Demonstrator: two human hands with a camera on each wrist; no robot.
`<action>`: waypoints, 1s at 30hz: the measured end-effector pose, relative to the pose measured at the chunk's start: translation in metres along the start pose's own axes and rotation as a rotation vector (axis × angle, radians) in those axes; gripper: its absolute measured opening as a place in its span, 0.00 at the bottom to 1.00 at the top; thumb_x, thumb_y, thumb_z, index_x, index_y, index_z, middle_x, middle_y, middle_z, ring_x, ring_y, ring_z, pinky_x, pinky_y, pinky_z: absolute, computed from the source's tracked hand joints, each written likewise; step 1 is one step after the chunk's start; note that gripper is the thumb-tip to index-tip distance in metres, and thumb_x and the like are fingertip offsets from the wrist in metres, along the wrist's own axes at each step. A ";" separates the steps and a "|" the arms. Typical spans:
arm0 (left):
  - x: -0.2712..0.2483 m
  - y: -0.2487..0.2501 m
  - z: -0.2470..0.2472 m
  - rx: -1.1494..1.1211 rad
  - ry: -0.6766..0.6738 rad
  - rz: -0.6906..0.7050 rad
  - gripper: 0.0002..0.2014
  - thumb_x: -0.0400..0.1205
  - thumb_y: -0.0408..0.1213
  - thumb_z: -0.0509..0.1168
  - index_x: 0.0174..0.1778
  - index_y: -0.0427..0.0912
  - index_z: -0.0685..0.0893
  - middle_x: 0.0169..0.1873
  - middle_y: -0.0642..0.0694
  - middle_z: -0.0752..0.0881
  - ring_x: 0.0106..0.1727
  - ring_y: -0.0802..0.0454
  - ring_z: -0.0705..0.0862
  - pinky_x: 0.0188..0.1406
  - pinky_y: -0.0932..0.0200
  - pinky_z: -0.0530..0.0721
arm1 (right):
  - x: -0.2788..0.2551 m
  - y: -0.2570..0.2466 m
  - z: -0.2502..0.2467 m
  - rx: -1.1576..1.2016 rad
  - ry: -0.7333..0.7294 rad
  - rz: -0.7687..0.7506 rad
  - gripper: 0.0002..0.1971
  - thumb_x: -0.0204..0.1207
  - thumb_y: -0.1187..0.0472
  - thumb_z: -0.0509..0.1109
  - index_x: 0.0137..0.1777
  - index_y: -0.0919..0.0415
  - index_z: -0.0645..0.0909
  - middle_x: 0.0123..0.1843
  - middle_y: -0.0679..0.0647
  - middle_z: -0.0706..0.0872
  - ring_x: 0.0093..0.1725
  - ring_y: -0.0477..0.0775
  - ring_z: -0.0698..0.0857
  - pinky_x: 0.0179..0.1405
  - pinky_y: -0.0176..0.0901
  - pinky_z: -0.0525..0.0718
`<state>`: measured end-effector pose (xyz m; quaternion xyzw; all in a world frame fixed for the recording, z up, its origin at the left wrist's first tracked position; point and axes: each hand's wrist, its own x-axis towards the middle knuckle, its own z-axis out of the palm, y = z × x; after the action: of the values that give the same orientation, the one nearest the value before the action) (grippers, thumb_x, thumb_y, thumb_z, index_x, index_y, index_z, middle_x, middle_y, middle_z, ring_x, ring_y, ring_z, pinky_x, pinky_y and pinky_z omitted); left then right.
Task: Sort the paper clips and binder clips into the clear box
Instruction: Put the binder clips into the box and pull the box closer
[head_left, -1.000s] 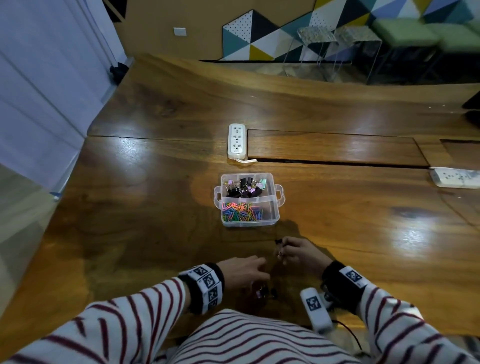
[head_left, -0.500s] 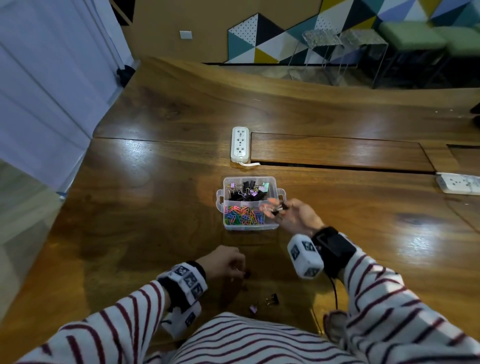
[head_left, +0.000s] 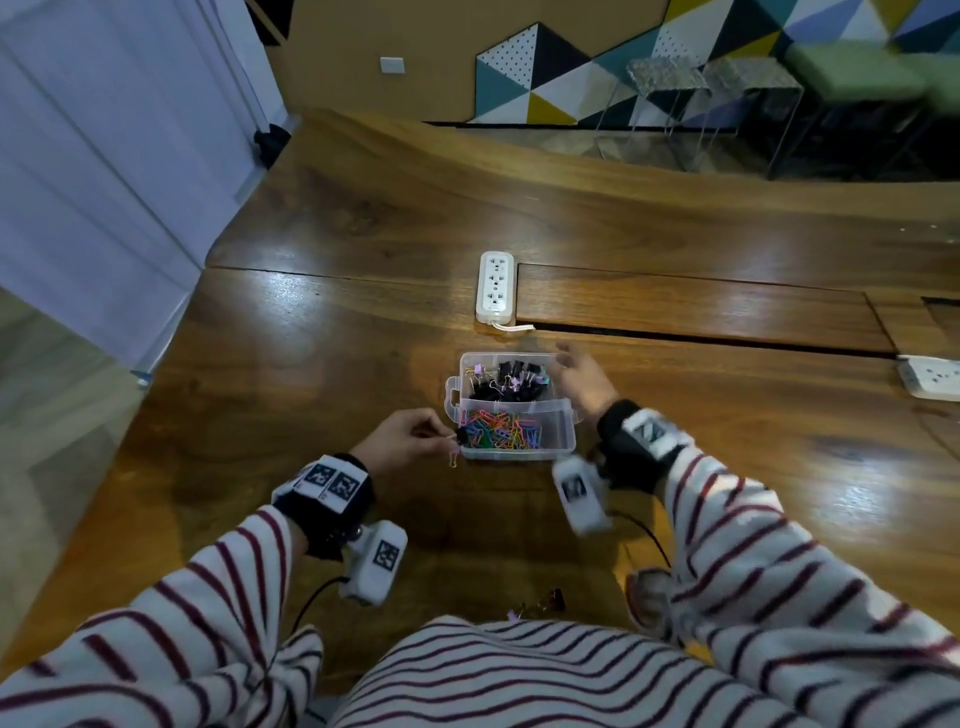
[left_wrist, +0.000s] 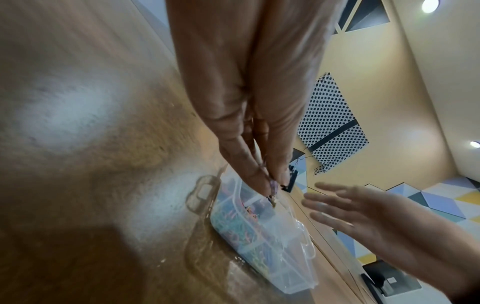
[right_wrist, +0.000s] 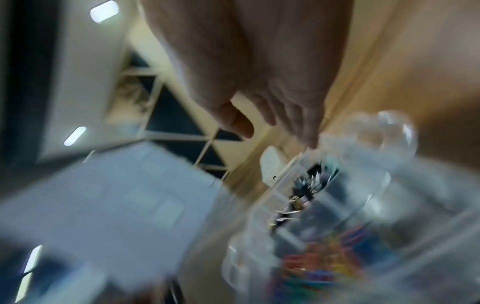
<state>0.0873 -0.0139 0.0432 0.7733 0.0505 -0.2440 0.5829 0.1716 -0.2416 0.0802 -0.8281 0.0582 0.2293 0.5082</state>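
Left hand (head_left: 402, 441): fingertips (left_wrist: 262, 179) were pressed together in a narrow pinch on small binder clips (head_left: 457, 441), a black one and a pink one that dangled below it, held just beside the near-left corner of the clear box (head_left: 563, 439).
Right hand (head_left: 582, 376): fingers were spread wide and held nothing, hovering over the far-right edge of the box; the wrist view was motion-blurred.
Clear box: it stood on the wooden table (head_left: 311, 364), split in two by a divider. The far compartment held binder clips (head_left: 506, 382), mostly black; the near one held coloured paper clips (head_left: 501, 431).
Leftover items: a few small clips (head_left: 545, 605) lay on the table at its near edge, close to the person's body, well apart from the box.
Risk, wrong compartment: the pinch sat nearest the paper-clip side, so a release there would probably mix the sorts.
Risk, drop outside: the pink clip hung outside the box wall and looked loosely held; it could fall on the table.
Risk, box shift: a hand brushing the light box might nudge it or spill its contents.
Risk, missed items: the near clips might be overlooked under the arms.
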 end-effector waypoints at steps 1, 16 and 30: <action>0.003 0.000 -0.002 0.011 0.004 0.003 0.03 0.75 0.31 0.68 0.39 0.41 0.80 0.42 0.45 0.86 0.45 0.53 0.85 0.51 0.59 0.83 | -0.015 0.007 0.001 -0.220 0.007 -0.161 0.19 0.80 0.67 0.57 0.71 0.60 0.65 0.66 0.61 0.77 0.61 0.58 0.79 0.58 0.47 0.79; 0.076 0.046 -0.014 0.363 0.252 -0.005 0.08 0.76 0.33 0.69 0.48 0.35 0.81 0.48 0.41 0.87 0.50 0.47 0.85 0.57 0.52 0.84 | -0.126 0.122 0.054 -0.968 -0.688 -0.422 0.27 0.76 0.66 0.63 0.74 0.55 0.60 0.70 0.62 0.65 0.67 0.61 0.69 0.59 0.54 0.77; 0.078 0.018 0.004 0.490 0.459 0.060 0.22 0.77 0.34 0.67 0.67 0.37 0.74 0.66 0.38 0.78 0.66 0.45 0.79 0.66 0.57 0.74 | -0.115 0.135 0.061 -0.966 -0.749 -0.632 0.14 0.81 0.59 0.58 0.64 0.63 0.71 0.67 0.65 0.71 0.62 0.64 0.72 0.56 0.62 0.79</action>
<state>0.1610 -0.0390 0.0246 0.9264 0.0976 -0.0509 0.3600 0.0051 -0.2690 -0.0025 -0.8038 -0.4745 0.3413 0.1106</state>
